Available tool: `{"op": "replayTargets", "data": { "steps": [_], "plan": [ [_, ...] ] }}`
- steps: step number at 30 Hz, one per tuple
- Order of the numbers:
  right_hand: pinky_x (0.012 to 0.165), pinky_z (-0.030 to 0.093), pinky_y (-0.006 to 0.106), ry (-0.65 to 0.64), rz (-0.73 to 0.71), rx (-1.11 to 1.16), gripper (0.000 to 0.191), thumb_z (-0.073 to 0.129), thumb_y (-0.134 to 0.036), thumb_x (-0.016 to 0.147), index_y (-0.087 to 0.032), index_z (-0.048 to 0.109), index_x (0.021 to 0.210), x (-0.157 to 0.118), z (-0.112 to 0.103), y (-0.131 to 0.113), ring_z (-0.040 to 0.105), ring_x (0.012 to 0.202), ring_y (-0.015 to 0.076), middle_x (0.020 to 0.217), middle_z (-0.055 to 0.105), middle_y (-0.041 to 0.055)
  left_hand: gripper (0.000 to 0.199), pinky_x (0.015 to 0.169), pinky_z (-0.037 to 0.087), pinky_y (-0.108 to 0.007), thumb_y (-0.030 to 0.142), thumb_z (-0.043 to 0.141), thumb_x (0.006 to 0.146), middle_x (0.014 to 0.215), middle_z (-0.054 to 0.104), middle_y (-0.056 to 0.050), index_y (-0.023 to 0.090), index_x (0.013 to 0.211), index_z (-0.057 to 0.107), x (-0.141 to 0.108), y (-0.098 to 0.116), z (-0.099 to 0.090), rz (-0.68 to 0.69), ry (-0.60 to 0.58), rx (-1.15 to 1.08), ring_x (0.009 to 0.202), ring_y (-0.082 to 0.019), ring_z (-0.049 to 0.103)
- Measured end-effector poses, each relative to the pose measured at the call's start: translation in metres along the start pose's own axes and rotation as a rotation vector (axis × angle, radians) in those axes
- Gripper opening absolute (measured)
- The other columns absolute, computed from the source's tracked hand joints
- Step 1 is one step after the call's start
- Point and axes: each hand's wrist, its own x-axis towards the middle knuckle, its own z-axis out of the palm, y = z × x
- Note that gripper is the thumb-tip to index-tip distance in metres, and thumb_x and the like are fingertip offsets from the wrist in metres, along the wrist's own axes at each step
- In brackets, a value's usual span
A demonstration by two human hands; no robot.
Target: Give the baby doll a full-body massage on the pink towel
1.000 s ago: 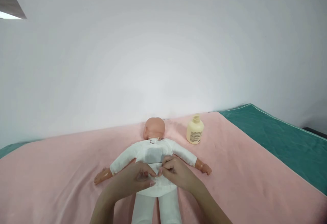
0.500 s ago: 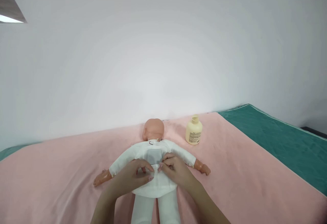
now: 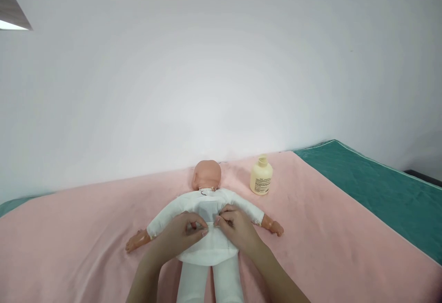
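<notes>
Head view, doll [image 3: 207, 253] beneath left hand [image 3: 181, 233] and right hand [image 3: 238, 229], both pinching its white flap [image 3: 212, 233]

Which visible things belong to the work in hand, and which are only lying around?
Seemingly in the work:
doll, with left hand and right hand at its back
grey patch there

Apparently only nearby:
yellow bottle, standing
pink cloth, under the doll
green cover

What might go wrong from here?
The left hand and right hand are close together at the lower edge of the grey panel on the doll; they could hinder each other. The bottle stands upright near the doll; a knock might topple it. The creased sheet could bunch if dragged.
</notes>
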Motion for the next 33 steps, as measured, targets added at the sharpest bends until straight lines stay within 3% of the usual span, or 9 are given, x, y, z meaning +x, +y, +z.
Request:
{"op": "replayTargets", "data": {
  "steps": [8, 12, 16, 20, 26, 33],
  "plan": [
    [0.069, 0.043, 0.029, 0.018, -0.017, -0.022, 0.033, 0.049, -0.024, 0.093, -0.019, 0.067, 0.066, 0.000, 0.004, -0.001, 0.058, 0.077, 0.0181, 0.076, 0.060, 0.0029, 0.028, 0.063, 0.041, -0.029, 0.041, 0.052, 0.084, 0.074, 0.065, 0.000, 0.020, 0.077, 0.069, 0.014, -0.010, 0.007, 0.045, 0.040, -0.127, 0.070, -0.018, 0.055],
    [0.078, 0.044, 0.032, 0.192, 0.010, 0.024, 0.034, 0.043, -0.029, 0.096, -0.019, 0.064, 0.071, 0.004, 0.005, -0.005, 0.057, 0.084, 0.0201, 0.081, 0.060, 0.0053, 0.037, 0.065, 0.044, -0.030, 0.047, 0.045, 0.089, 0.072, 0.063, -0.001, 0.018, 0.077, 0.065, 0.023, -0.017, 0.012, 0.096, 0.292, -0.184, 0.070, -0.018, 0.056],
    [0.087, 0.043, 0.034, 0.249, -0.002, 0.053, 0.026, 0.041, -0.027, 0.097, -0.019, 0.065, 0.088, 0.010, 0.007, -0.010, 0.057, 0.096, 0.0218, 0.096, 0.063, 0.0077, 0.033, 0.087, 0.045, -0.036, 0.046, 0.045, 0.090, 0.094, 0.069, -0.005, 0.020, 0.089, 0.066, 0.028, -0.025, 0.016, 0.196, 0.499, -0.117, 0.095, -0.023, 0.059],
    [0.089, 0.043, 0.035, 0.247, 0.018, 0.004, 0.023, 0.043, -0.022, 0.095, -0.019, 0.065, 0.089, 0.022, 0.014, -0.013, 0.057, 0.099, 0.0225, 0.098, 0.064, 0.0079, 0.032, 0.097, 0.042, -0.044, 0.044, 0.042, 0.092, 0.107, 0.067, -0.008, 0.022, 0.100, 0.064, 0.031, -0.030, 0.019, 0.265, 0.476, -0.063, 0.107, -0.025, 0.057],
    [0.087, 0.043, 0.037, 0.253, 0.027, -0.129, 0.023, 0.044, -0.015, 0.093, -0.020, 0.065, 0.086, 0.035, 0.026, -0.004, 0.057, 0.097, 0.0239, 0.096, 0.066, 0.0080, 0.037, 0.101, 0.040, -0.046, 0.043, 0.043, 0.092, 0.118, 0.064, -0.010, 0.020, 0.116, 0.058, 0.032, -0.034, 0.023, 0.219, 0.426, -0.046, 0.115, -0.026, 0.054],
    [0.086, 0.043, 0.037, 0.218, 0.000, -0.146, 0.020, 0.046, -0.013, 0.092, -0.019, 0.065, 0.090, 0.030, 0.030, 0.004, 0.056, 0.095, 0.0235, 0.095, 0.066, 0.0065, 0.038, 0.101, 0.041, -0.046, 0.046, 0.045, 0.091, 0.117, 0.065, -0.009, 0.020, 0.115, 0.059, 0.034, -0.036, 0.025, 0.219, 0.376, -0.016, 0.113, -0.027, 0.056]
  ]
}}
